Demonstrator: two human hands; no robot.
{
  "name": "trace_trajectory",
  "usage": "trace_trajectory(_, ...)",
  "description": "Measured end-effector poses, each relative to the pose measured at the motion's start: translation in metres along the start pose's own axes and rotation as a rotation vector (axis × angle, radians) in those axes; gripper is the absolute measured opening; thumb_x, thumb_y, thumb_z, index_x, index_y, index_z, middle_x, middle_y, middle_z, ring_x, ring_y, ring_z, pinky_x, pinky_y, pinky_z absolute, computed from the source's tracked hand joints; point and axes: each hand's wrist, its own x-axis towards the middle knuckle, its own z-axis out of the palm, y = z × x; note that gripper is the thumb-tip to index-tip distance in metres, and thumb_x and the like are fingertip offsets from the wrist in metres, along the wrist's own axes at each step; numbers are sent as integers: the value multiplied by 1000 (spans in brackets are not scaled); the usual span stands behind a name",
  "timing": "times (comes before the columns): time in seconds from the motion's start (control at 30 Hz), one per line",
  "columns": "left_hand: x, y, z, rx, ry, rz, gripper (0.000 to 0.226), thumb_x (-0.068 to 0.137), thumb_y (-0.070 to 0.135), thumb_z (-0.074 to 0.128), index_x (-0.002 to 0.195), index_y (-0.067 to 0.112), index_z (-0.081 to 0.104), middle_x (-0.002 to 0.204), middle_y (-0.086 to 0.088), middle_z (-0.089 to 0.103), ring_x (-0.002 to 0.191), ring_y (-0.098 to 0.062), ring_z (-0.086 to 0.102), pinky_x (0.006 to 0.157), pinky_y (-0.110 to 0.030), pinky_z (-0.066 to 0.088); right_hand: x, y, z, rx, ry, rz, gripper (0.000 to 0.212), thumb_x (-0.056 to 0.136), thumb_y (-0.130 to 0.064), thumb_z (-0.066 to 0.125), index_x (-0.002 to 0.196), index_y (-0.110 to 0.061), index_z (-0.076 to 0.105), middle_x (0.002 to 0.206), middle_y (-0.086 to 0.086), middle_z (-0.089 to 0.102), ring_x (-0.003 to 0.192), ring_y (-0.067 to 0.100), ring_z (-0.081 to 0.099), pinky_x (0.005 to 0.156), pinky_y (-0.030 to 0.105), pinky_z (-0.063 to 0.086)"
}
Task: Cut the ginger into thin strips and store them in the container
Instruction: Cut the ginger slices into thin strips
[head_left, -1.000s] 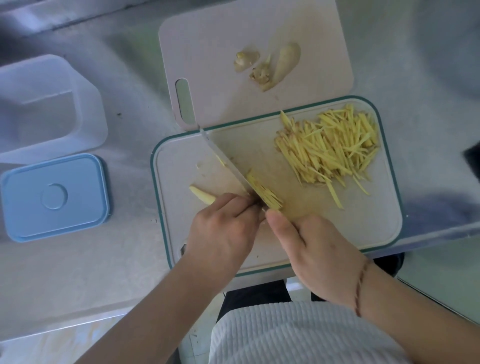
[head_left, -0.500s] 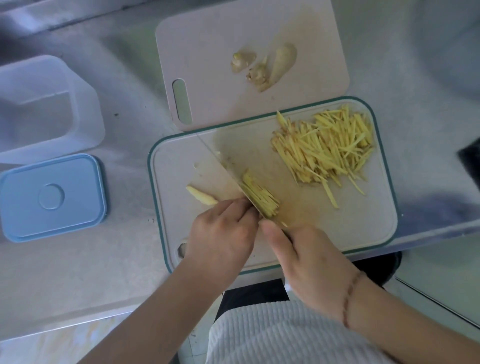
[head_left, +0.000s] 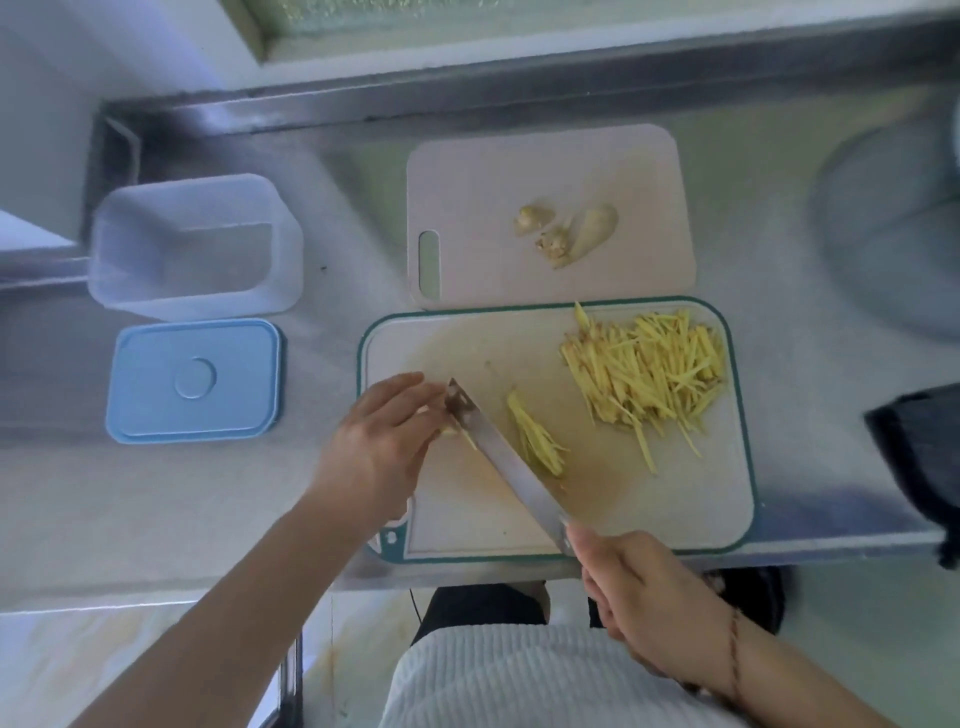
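Both hands work on the teal-rimmed white cutting board (head_left: 675, 519): the left hand (head_left: 382, 447), fingers extended, steadies a small ginger piece (head_left: 451, 429) against the steel knife blade (head_left: 506, 457), whose handle the right hand (head_left: 644, 597) grips. Cut yellow ginger strips (head_left: 647, 376) are heaped at the board's far right, likely to clear space, with the clear plastic container (head_left: 195, 244) waiting left of it, unfilled.

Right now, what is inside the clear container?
The container shows no ginger inside; only its bare floor shows. Its lid lies beside it. All strips are on the board.
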Motion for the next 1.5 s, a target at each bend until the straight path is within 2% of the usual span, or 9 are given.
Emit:
trace_trajectory(0.1,1,-2,-1,-1,-1,-24,13,86,6,68,91,12,79,101,-6,74,89,-30,67,79,-41,58,5,-2,-13,-29,30,38,59,85,-65,28,50,-18,23,43,-3,20,39,11,20,43,19,22)
trace_trajectory(0.2,3,2,-2,-25,-12,-85,12,84,9,69,90,13,79,90,-3,73,76,-28,66,69,-39,58,7,-6,-41,162,140,178,58,83,-66,34,58,-14,22,49,3,17,36,13,15,42,17,13)
trace_trajectory(0.33,3,29,-2,-113,0,-414,14,87,18,74,100,14,74,74,3,71,63,-23,65,57,-39,59,8,-9,-53,151,169,176,60,87,-67,34,56,-16,23,50,5,19,34,14,17,40,20,14)
trace_trajectory(0.43,10,65,0,-238,-16,-665,25,89,25,77,112,17,71,76,10,74,64,-14,68,63,-29,58,7,-8,-40,-22,193,69,64,82,-75,29,53,-17,26,45,-1,24,34,8,23,37,18,21)
trace_trajectory(0.6,24,114,16,-345,-56,-813,17,89,28,71,106,27,68,84,14,76,75,-11,70,72,-31,57,8,2,-19,-134,257,40,66,80,-76,22,53,-16,33,44,-2,33,43,13,33,52,31,32)
trace_trajectory(0.73,13,112,32,-340,29,-525,9,83,20,64,89,19,70,77,7,70,63,-17,65,56,-35,56,12,-3,-10,-173,209,11,68,78,-75,19,51,-15,37,42,-2,38,43,9,39,55,35,39)
trace_trajectory(0.93,-7,83,44,-152,126,15,7,87,0,74,93,4,77,97,-10,71,86,-30,66,77,-40,56,4,3,-21,-259,205,-59,60,83,-67,26,51,-17,35,41,-4,39,43,9,40,50,24,33)
trace_trajectory(1.37,2,86,47,-154,181,14,7,83,-1,77,86,5,77,89,-6,71,92,-26,61,87,-32,50,-10,8,-25,-411,134,8,58,82,-68,19,54,-21,38,48,-17,50,50,8,47,51,20,34)
trace_trajectory(1.5,-1,84,49,-159,185,6,5,86,2,76,88,6,79,93,-4,74,91,-25,64,83,-33,53,4,7,-18,-425,136,-4,70,80,-79,8,53,-21,36,44,-3,42,46,11,43,49,23,35)
